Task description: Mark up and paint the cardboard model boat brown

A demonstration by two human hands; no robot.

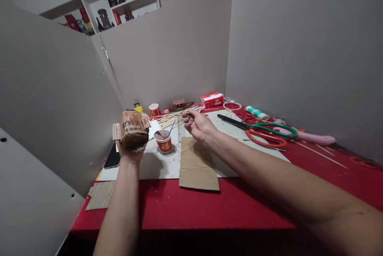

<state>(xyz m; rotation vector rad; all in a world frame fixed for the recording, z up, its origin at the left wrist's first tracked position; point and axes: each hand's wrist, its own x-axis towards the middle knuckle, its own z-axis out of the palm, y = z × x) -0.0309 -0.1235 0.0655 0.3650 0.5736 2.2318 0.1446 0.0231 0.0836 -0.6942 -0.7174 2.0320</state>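
My left hand (130,153) is closed around the underside of a brown cardboard model (134,125), raised above the table, with printed characters on its side and corrugated pieces sticking out. My right hand (197,123) hovers over a flat piece of cardboard (199,166), its fingers curled and thumb near the fingertips. Whatever lies in that pinch, if anything, is too small to make out. Between the two hands stands a red and white paper cup (165,144) with a blue-handled brush (172,127) leaning in it. Thin wooden sticks (169,120) lie beyond the cup.
Large scissors (263,134) with green and orange handles lie at right, beside a pink-handled tool (317,139) and a white-green tube (257,113). At the back are a tissue pack (212,99), a model boat (181,106) and another cup (154,109). A phone (112,157) sits left.
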